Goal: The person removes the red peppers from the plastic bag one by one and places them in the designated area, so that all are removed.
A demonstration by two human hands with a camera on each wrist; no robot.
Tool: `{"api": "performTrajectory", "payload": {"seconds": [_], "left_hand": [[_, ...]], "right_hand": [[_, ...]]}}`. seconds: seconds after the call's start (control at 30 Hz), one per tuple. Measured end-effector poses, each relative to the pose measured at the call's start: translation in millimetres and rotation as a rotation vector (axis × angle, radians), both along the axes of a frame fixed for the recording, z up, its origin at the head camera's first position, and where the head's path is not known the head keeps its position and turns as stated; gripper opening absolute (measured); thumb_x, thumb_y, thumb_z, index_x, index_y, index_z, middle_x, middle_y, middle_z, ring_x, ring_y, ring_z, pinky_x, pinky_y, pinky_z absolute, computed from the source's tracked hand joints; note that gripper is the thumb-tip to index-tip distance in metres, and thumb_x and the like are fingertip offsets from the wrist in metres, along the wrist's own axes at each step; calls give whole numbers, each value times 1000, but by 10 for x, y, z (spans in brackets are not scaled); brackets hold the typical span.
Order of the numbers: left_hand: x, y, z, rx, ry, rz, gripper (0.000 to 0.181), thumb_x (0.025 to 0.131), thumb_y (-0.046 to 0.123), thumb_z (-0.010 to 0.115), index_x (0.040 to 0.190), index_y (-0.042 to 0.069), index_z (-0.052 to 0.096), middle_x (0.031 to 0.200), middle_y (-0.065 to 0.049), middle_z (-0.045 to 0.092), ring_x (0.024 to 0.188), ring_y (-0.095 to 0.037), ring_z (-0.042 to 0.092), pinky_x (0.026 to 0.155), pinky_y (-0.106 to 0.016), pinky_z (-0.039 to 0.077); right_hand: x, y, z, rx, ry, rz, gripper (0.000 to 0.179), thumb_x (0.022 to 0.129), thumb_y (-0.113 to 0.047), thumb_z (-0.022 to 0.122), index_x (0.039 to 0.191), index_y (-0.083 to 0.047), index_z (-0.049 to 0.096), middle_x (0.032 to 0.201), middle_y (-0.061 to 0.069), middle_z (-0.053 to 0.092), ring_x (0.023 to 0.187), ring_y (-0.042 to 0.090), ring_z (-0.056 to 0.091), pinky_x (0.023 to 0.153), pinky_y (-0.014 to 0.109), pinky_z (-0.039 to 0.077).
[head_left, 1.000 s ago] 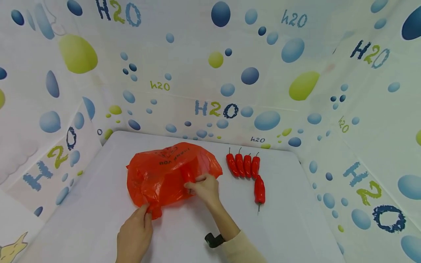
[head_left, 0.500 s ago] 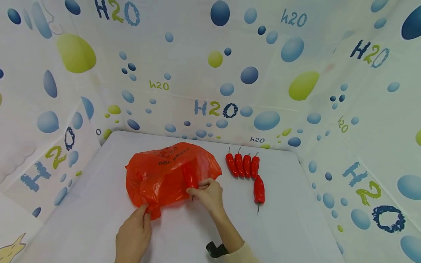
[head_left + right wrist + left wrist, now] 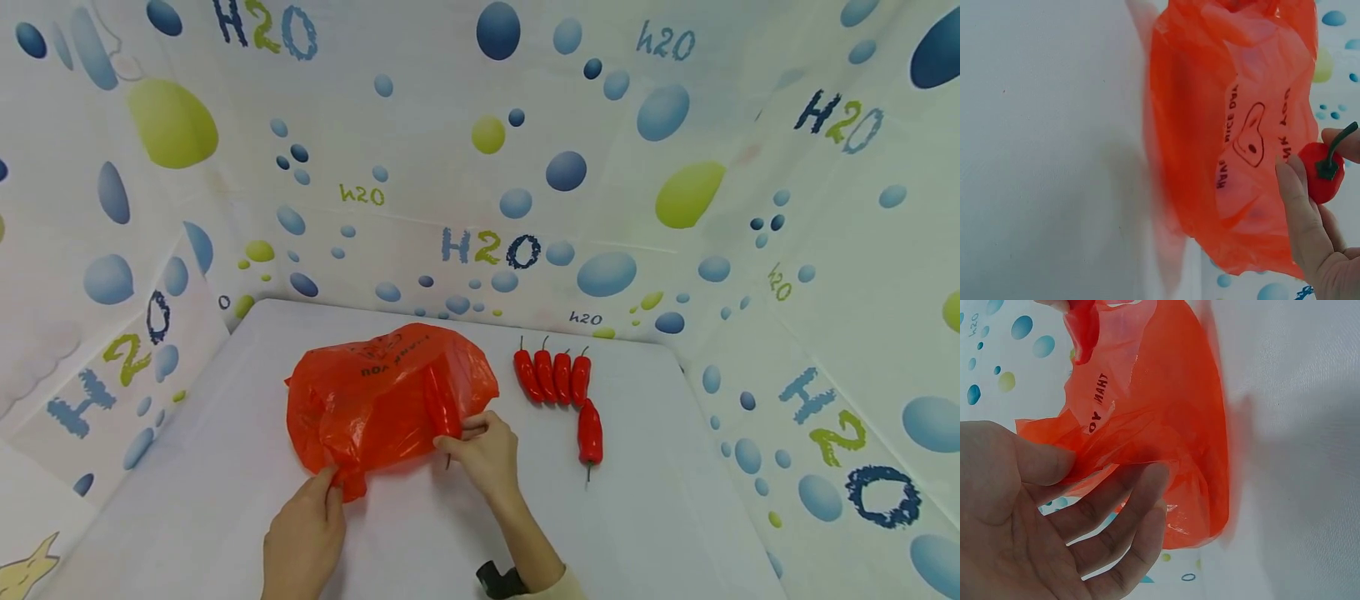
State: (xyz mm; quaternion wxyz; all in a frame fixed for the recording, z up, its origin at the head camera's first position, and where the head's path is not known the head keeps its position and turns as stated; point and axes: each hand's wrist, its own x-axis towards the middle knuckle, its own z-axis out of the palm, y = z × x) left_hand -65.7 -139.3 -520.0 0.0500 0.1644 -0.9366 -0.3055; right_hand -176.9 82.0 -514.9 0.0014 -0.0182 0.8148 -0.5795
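Note:
A thin orange-red plastic bag [image 3: 375, 408] with dark print lies puffed up on the white table. My left hand [image 3: 306, 529] pinches its near left edge between thumb and index finger; in the left wrist view the other fingers [image 3: 1119, 531] are spread below the film. My right hand [image 3: 487, 454] holds a red chili pepper [image 3: 444, 404] by its stem end, with the tip pointing away, over the right part of the bag. In the right wrist view the green stem of the red chili pepper [image 3: 1322, 172] shows between thumb and fingers.
Right of the bag, several red chili peppers [image 3: 551, 377] lie side by side in a row. One more red chili pepper [image 3: 590, 433] lies nearer, its stem toward me. A patterned sheet [image 3: 420, 200] with bubbles and lettering rises behind the white table [image 3: 660, 500].
My right hand has drawn slightly right and nearer with the chili pepper, and more of the pepper shows now. My left hand keeps its pinch on the bag.

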Motion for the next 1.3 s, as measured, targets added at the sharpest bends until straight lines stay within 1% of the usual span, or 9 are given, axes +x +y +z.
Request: {"api": "performTrajectory", "payload": {"seconds": [0.1,0.3,0.5,0.6,0.83,0.97,1.1,1.3], "left_hand": [[-9,9,-1,-3,-4,-1,38,106,16,52,138,-1,61,118,-20,72,107,-45,69,89,-65,55],[-17,24,2,-5,-4,-5,37,106,16,53,138,-1,61,116,-19,72,105,-44,70,89,-65,55],[-31,26,-3,-4,-14,-8,38,106,17,53,138,-1,61,116,-20,72,103,-43,70,88,-65,56],[-36,30,-7,-5,-16,-9,38,106,16,53,138,-2,61,116,-20,72,103,-44,70,88,-65,56],[-29,21,-41,-5,23,-24,35,105,16,52,135,0,63,110,-16,73,98,-42,71,79,-63,58],[-25,14,-39,-3,29,-28,34,105,15,52,133,0,64,107,-14,73,96,-41,72,78,-62,58],[-25,9,-42,0,23,-21,34,105,16,51,134,1,64,108,-14,73,97,-42,71,79,-62,58],[-27,2,-52,4,23,-24,35,106,17,51,135,1,63,112,-16,73,100,-44,71,80,-63,57]], "right_hand": [[25,28,-2,2,19,-5,43,78,-26,90,106,-2,67,89,4,71,78,17,68,69,32,62],[50,83,-42,-9,19,-12,40,79,-23,90,105,-3,66,89,5,70,76,16,69,68,29,61],[91,156,3,-26,18,-11,39,81,-22,89,107,-3,66,93,6,72,78,17,70,69,30,62],[102,190,0,-21,13,-17,41,81,-23,89,108,-3,66,93,5,71,78,17,70,70,30,62],[142,251,2,-24,42,-27,43,80,-25,91,108,-3,66,91,6,71,76,17,71,68,31,61],[164,283,4,-18,66,-37,42,80,-27,91,107,-6,66,90,4,72,77,15,73,68,30,62],[178,319,11,-10,78,-45,41,81,-26,90,108,-7,66,91,2,73,78,15,73,69,30,62],[188,369,16,-20,78,-60,41,81,-24,90,107,-5,66,92,5,72,80,18,74,72,32,63]]}}
